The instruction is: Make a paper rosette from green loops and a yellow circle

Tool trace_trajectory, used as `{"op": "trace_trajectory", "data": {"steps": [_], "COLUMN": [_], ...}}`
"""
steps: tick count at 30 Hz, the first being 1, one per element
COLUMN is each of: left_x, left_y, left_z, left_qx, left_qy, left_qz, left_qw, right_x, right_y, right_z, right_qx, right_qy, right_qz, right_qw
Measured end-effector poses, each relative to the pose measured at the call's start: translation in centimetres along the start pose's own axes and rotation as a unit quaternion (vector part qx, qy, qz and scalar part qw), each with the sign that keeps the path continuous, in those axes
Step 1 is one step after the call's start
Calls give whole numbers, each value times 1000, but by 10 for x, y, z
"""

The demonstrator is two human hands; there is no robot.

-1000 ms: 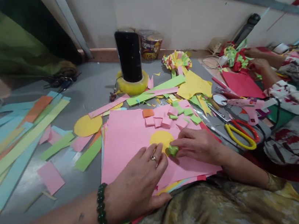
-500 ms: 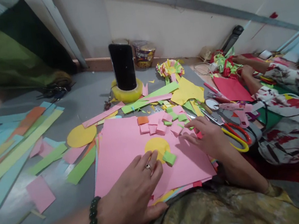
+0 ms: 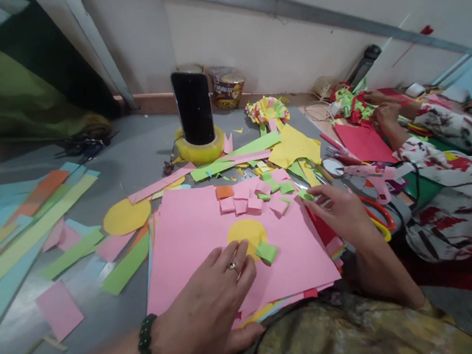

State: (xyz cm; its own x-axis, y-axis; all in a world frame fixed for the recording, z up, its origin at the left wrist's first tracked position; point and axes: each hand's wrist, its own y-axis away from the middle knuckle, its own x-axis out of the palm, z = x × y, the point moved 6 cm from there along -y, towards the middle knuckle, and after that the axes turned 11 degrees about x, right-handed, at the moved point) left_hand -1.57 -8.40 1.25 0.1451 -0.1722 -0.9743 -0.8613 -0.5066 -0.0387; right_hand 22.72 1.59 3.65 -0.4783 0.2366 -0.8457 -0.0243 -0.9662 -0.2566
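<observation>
My left hand (image 3: 210, 289) lies flat on a stack of pink paper (image 3: 181, 225), its fingertips on the lower left edge of a yellow paper circle (image 3: 243, 231). A folded green paper piece (image 3: 266, 252) sits on the circle's lower right edge. At the stack's right edge, my right hand (image 3: 341, 212) pinches a small green paper piece (image 3: 305, 195) between thumb and fingertips. Several small folded pink pieces (image 3: 241, 204), green pieces (image 3: 286, 187) and one orange piece (image 3: 224, 191) lie at the back of the stack.
A phone (image 3: 193, 107) stands in a yellow tape roll (image 3: 201, 149). Coloured strips (image 3: 41, 228) cover the left side. Behind lie a fringed paper flower (image 3: 268, 111) and yellow paper (image 3: 295, 145). Scissors (image 3: 377, 215) and a pink glue gun (image 3: 376, 177) lie near a co-worker's sleeve (image 3: 434, 152).
My right hand has moved slightly right, away from the small pieces, and now has a green paper piece in its fingertips. My left hand stays on the yellow circle.
</observation>
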Motion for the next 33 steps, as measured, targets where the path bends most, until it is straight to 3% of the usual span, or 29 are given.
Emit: {"op": "trace_trajectory", "data": {"steps": [5,11,16,19,23,25,28,30,33], "left_x": [-1,0,0,-10,-45,-55,-65,-67,-69], "left_y": [1,-1,1,8,7,-15,-65,-103,-145], "left_z": [-2,1,5,9,31,47,73,81,88], "left_qx": [3,-7,-12,-15,-98,-130,-168,-158,-126], "left_qy": [1,20,69,92,115,201,370,487,563], "left_qz": [4,4,20,-42,-182,-157,-119,-108,-118], "left_qw": [1000,1000,997,995,971,958,906,852,808], "right_x": [-35,-39,-56,-60,-57,-54,-49,-45,-44], "right_y": [8,-2,-17,-25,-29,-30,-29,-29,-27], "right_z": [2,22,44,55,67,71,76,81,85], "right_qx": [-12,-81,-134,-155,-196,-215,-230,-237,-253], "right_qy": [-53,-29,-32,-29,-23,-31,-51,-59,-61], "right_qz": [-133,-143,-180,-175,-153,-148,-146,-141,-144], "right_qw": [990,986,974,972,968,965,961,959,955]}}
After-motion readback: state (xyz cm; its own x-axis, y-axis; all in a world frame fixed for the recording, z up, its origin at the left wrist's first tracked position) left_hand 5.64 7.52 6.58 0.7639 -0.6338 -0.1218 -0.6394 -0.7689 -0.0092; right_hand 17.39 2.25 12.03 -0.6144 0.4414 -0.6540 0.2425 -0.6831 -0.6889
